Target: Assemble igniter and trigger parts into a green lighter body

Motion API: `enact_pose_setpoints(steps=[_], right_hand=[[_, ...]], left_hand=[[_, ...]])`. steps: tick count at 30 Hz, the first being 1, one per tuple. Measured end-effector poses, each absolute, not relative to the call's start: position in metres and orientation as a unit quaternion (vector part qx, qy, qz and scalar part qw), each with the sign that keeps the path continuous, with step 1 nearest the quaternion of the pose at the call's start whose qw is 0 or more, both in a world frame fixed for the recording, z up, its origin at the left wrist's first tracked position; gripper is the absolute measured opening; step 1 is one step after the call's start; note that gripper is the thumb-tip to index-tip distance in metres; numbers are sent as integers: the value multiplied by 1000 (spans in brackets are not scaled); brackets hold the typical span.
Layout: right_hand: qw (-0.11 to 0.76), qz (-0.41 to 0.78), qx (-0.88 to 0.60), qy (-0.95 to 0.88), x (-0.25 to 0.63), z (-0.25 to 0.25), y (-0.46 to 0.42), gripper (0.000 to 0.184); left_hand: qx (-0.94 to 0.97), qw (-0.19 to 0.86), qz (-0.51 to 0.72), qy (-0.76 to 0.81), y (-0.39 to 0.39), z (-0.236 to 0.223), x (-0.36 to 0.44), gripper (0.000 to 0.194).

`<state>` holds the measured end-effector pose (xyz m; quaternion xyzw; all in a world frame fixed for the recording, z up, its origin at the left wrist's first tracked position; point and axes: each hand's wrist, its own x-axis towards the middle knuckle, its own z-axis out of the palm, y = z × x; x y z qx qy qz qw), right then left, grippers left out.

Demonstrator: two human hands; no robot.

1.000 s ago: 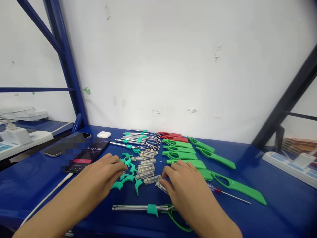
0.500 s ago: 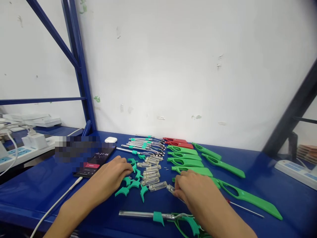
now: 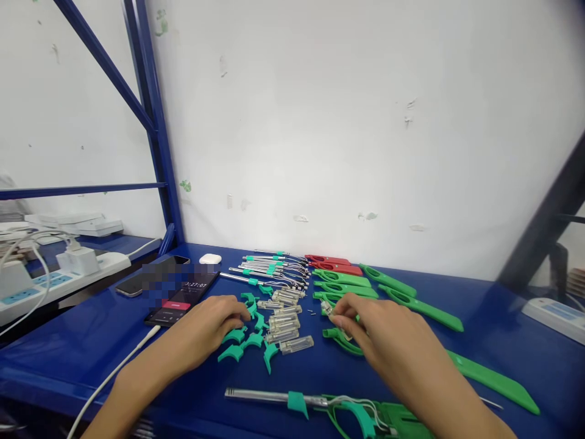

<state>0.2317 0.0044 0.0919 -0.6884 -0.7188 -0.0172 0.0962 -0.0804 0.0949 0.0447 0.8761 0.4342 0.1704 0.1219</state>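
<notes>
My right hand pinches a clear plastic fuel tank, lifted above the green lighter casings. My left hand rests among the teal triggers, its fingers curled. Whatever its fingertips hold, if anything, is hidden. Several more clear tanks lie between both hands. In front, a metal lighter tube carrying a teal piece and white wires reaches into an open green casing half, with another teal trigger beside the wires. My right forearm covers part of that casing.
Behind lie several wired metal tubes, red casings and green casings. Two phones, one lit and one dark, a white case and a cable occupy the left. Power strips flank the table. Tiny metal pins lie mid-table.
My right hand has raised the clear tank off the table, moving it away from the row and toward the green casings. My left hand stays by the teal triggers. The view has shifted slightly.
</notes>
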Motion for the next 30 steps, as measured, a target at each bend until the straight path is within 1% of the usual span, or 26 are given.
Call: enact_pose_setpoints(steps=[6,10,21,30], right_hand=[[111,1,-686,-719,230,92,5,19],[115,7,-683,-721,229,92,5,20],[127,12,-678,-724,231,90,5,17],[145,-1,-637,-757,236,81,7,16]], left_hand=[[871,145,169,439,99,45,-80,30],[865,152,163,450,103,41,-80,23],[868,155,155,445,105,37,-76,20],[870,112,138,459,107,26,-73,30]])
